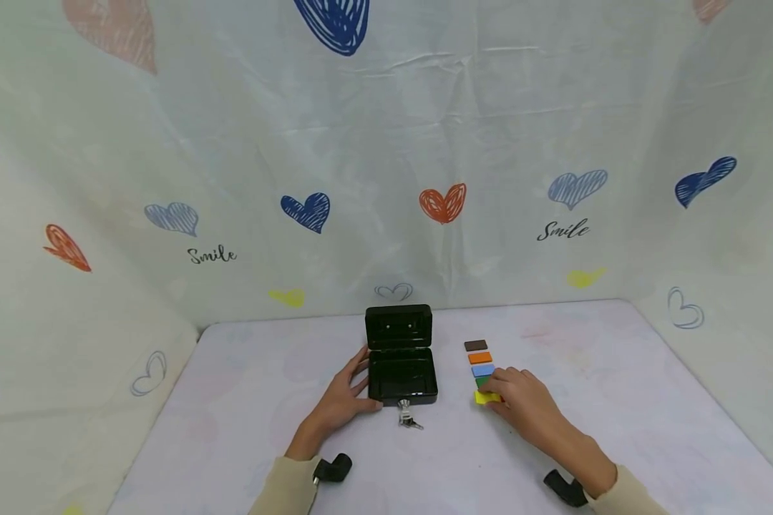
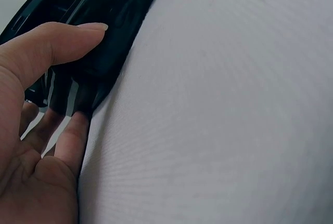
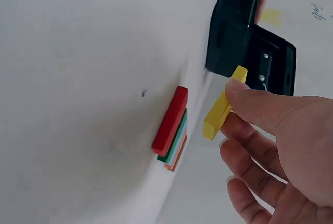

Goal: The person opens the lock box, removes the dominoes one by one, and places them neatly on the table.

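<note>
A small black cash box (image 1: 402, 381) stands with its lid (image 1: 399, 327) raised. Keys (image 1: 409, 420) hang from the lock at its front. My left hand (image 1: 340, 400) rests against the box's left front corner, thumb on the front face, fingers extended along the side. Between thumb and fingers, my right hand (image 1: 527, 405) pinches a yellow block (image 3: 225, 104), lifted off the table. Under it lies a row of flat blocks: red (image 3: 170, 121), green (image 1: 481, 382), light blue (image 1: 483, 370), orange (image 1: 479, 357) and dark brown (image 1: 475, 345). In the head view my right hand mostly hides the red one.
The white table (image 1: 245, 400) meets a pale cloth backdrop (image 1: 373, 143) printed with hearts and "Smile" at its far edge. Black wrist cameras sit near my left sleeve (image 1: 286, 486) and right sleeve (image 1: 625, 493). The block row lies to the right of the box.
</note>
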Motion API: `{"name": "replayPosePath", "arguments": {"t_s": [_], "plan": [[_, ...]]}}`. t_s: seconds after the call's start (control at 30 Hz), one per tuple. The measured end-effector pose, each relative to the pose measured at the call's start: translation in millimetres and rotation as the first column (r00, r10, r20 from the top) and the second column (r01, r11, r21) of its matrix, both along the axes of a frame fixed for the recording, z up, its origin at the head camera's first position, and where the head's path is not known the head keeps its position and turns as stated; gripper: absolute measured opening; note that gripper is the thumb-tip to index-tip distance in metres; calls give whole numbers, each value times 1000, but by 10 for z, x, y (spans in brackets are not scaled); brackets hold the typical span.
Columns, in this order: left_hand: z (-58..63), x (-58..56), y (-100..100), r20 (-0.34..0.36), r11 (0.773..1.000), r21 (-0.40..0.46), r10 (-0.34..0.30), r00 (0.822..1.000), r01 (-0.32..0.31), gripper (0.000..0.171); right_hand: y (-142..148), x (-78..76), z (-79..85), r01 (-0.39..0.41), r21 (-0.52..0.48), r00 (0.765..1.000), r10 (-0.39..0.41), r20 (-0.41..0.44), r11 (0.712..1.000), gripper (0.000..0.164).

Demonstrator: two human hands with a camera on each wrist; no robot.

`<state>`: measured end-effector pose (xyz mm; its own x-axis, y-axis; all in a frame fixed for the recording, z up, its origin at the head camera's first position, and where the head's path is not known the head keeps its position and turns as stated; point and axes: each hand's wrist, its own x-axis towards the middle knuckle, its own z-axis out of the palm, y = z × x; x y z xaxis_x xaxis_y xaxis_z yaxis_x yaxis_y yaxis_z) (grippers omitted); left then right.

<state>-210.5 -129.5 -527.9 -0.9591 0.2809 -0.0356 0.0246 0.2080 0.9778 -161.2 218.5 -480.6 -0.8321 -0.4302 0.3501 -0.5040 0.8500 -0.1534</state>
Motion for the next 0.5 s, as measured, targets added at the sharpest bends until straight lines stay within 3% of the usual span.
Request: {"name": "replayPosePath", "arguments": {"t_s": [0.5], "plan": [[-12, -3, -21, -3, 1000, 26, -15, 1000, 15, 117, 152, 62, -46, 9, 53, 992, -16, 127, 999, 24]]}}
